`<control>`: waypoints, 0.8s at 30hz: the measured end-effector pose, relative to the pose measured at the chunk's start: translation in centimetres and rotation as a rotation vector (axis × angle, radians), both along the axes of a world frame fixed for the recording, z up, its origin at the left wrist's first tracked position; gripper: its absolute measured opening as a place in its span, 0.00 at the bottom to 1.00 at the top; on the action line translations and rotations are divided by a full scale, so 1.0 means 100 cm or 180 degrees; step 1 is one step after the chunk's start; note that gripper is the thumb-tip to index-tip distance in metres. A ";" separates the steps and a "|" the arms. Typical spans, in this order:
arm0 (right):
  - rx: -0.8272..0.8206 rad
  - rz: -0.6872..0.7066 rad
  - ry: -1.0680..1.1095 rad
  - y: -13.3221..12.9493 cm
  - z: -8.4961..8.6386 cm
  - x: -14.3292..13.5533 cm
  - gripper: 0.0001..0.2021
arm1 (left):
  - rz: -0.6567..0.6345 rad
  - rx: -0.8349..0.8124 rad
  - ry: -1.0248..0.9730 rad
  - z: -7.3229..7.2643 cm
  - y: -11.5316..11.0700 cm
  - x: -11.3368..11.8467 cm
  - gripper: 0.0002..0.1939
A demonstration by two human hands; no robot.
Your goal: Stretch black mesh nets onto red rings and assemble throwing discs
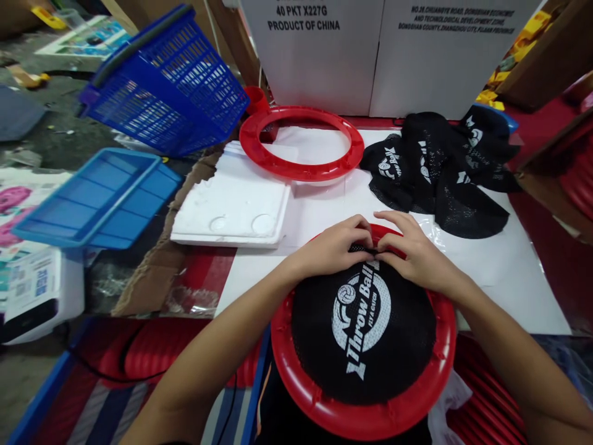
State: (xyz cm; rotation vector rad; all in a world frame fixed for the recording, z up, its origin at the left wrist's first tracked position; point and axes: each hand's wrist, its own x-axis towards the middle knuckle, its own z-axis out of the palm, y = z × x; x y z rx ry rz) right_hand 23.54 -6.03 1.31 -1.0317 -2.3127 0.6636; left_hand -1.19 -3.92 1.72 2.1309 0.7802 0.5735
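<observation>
Red plastic ring [327,405], head view: sits tilted close to the body at the near edge of the table, lower centre. Black mesh disc [364,321] lies inside it, white "Throw Ball" print running aslant. A gap shows between mesh and ring at the far edge, where both hands work.

Left hand [340,244]: fingers bent over, thumb against them, pinching the far edge of the mesh. Right hand [412,250]: thumb and a curled finger pinch the same edge just beside the left; the topmost finger reaches out over the ring. Exact fingertip contact is partly hidden.

Beyond the hands, on white sheet [509,278]: second red ring [301,172], its left part over a white foam block [231,207]. To its right, a heap of black mesh pieces [435,167], some printed. Behind these stands a white carton [319,62] with black lettering.

Left side: blue basket [171,93], tipped; lower, light blue tray [99,198]. Lower left corner: more red rings [185,349] in a blue-edged container.
</observation>
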 end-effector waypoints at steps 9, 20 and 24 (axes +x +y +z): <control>-0.1221 -0.0125 0.0386 0.021 0.013 -0.005 0.07 | 0.0422 -0.0017 -0.0304 -0.001 0.004 0.002 0.02; -0.1127 -0.0410 0.0629 0.033 -0.001 -0.016 0.07 | 0.0743 0.0322 -0.0111 -0.004 0.006 0.005 0.07; -0.1034 -0.0344 0.0645 0.034 -0.003 -0.016 0.07 | 0.0786 0.0402 0.0213 0.001 0.005 0.009 0.09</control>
